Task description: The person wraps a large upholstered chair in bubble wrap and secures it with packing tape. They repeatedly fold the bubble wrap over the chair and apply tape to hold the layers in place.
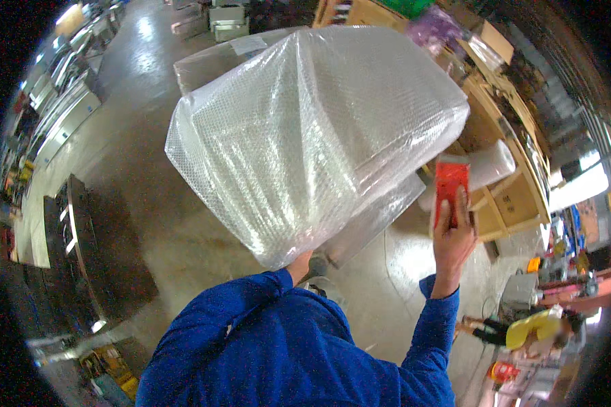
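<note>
A large bundle wrapped in clear bubble wrap (312, 136) fills the middle of the view, held up off the floor. My left arm in a blue sleeve reaches up under it; my left hand (300, 266) is mostly hidden beneath the bundle's lower end, only the wrist showing. My right hand (453, 239) is raised to the right of the bundle and grips a red tape dispenser (451, 191) close to the wrap's right edge.
A wooden workbench (506, 197) with a roll of bubble wrap (489, 166) stands at the right. Cardboard boxes (217, 57) lie behind the bundle. A dark counter (91, 251) is at the left on the concrete floor. A person in yellow (533, 329) crouches at lower right.
</note>
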Demonstrator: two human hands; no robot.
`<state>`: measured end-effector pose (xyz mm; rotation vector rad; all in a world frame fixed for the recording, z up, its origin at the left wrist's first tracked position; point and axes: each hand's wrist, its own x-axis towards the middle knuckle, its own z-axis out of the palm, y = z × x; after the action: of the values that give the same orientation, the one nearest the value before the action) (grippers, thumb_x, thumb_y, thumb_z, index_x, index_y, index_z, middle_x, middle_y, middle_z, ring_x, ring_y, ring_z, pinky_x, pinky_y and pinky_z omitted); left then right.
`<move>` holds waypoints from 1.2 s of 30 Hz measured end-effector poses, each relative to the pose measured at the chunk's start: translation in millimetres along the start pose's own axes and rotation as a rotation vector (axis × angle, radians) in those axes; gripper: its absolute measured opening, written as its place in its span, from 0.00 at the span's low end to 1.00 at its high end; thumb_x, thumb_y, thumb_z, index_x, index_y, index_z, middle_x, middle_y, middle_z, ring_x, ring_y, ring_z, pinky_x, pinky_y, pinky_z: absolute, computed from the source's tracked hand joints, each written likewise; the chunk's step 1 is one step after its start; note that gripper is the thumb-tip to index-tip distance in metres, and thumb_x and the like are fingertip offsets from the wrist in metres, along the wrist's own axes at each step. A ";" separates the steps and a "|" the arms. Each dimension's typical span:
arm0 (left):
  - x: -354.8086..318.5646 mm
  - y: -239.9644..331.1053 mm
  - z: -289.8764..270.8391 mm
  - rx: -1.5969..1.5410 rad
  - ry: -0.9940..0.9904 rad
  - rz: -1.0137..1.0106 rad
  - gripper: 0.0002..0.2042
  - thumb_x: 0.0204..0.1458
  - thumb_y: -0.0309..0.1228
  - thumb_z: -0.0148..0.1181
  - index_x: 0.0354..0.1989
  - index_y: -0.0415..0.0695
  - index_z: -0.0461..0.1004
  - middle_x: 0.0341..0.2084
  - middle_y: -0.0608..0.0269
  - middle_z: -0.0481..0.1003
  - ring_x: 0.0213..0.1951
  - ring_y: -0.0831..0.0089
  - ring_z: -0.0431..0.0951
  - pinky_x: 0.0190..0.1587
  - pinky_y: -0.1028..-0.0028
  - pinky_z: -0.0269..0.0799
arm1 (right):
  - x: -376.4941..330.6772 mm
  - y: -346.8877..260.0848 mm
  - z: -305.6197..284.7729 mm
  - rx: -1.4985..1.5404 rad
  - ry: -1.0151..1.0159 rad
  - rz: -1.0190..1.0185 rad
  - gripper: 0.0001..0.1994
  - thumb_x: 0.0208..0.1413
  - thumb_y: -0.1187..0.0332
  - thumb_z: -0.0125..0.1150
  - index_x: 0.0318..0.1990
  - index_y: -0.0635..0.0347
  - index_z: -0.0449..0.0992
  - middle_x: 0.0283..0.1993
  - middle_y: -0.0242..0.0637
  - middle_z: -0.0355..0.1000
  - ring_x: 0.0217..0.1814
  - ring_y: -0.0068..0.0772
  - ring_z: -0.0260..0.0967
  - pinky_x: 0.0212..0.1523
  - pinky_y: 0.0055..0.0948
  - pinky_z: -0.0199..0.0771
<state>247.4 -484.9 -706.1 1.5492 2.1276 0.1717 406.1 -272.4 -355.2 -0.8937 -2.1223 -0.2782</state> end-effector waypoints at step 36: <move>-40.1 128.3 -269.1 -0.229 1.484 -0.409 0.32 0.38 0.22 0.69 0.59 0.40 0.73 0.44 0.49 0.77 0.48 0.55 0.79 0.48 0.63 0.78 | 117.7 -62.7 122.3 0.803 -0.050 -0.797 0.20 0.49 0.74 0.60 0.52 0.57 0.81 0.59 0.37 0.76 0.62 0.41 0.73 0.64 0.47 0.71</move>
<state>242.4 -427.7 -410.8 0.7434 3.1606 1.7710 240.2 -201.5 -341.4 0.4229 -2.2474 0.2116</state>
